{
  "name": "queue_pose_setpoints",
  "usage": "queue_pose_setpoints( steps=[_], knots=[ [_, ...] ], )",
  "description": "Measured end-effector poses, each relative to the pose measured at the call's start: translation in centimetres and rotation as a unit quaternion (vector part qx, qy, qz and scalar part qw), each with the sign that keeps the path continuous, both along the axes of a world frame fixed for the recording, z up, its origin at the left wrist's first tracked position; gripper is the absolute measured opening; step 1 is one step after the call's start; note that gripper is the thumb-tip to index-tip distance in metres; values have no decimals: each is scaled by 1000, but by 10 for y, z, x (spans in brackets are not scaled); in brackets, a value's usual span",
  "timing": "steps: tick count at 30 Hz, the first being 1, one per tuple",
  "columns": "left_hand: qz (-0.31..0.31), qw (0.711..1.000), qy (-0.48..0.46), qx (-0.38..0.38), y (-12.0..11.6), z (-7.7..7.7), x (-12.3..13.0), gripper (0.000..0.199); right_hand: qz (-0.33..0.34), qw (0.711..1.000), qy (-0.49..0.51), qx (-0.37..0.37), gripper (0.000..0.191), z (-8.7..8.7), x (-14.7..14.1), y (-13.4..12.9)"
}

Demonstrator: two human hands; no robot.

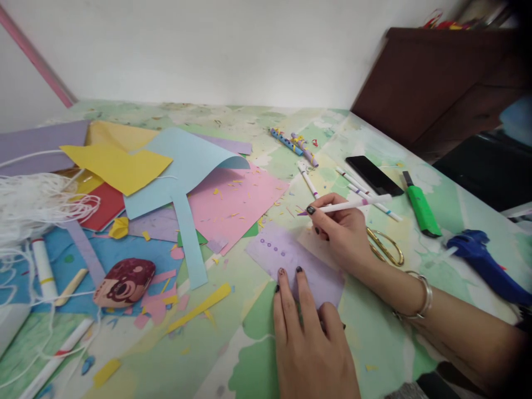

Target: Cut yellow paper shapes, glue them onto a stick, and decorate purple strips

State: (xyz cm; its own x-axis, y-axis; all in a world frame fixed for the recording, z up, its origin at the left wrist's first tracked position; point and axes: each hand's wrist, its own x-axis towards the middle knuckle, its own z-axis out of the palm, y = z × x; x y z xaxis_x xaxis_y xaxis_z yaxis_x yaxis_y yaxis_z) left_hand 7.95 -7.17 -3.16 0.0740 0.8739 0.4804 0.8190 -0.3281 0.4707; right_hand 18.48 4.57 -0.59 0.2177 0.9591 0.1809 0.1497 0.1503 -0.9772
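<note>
My right hand [343, 230] grips a white marker [347, 205] with a purple tip, held just above the table. Below it lies a purple paper piece [307, 257] with a short row of small drawn circles near its far left corner. My left hand [311, 338] rests flat on the near part of that paper, fingers stretched out and spread. Gold-handled scissors [384, 246] lie beside my right wrist, their blades hidden by the hand. More white markers [307, 180] lie beyond the right hand.
Coloured paper sheets [166, 160], white string [37, 205] and paper scraps spread over the left side. A maroon bear-patterned case [124, 282] sits among them. To the right are a black phone [374, 174], a green cutter [421, 210] and a blue glue gun [486, 266]. Two decorated paper tubes [286, 141] lie farther back.
</note>
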Motion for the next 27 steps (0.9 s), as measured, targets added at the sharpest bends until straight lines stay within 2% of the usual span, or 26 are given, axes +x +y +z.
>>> queue_pose_setpoints(
  steps=[3, 7, 12, 18, 27],
  knots=[
    [9, 1000, -1, 5, -1, -1, 1, 21, 7, 999, 43, 17, 6, 5, 11, -10],
    [9, 1000, 5, 6, 0, -1, 1, 23, 82, 994, 74, -13, 3, 12, 14, -32],
    [17, 1000, 2, 23, 0, -2, 3, 22, 154, 986, -1, -67, 6, 9, 6, -52],
    [31, 999, -2, 31, -2, -4, 7, 24, 194, 977, -60, -64, 7, 1, 5, -50],
    [17, 999, 8, 29, -2, -5, 5, 25, 200, 969, -128, -66, 9, 2, 2, -45]
  ],
)
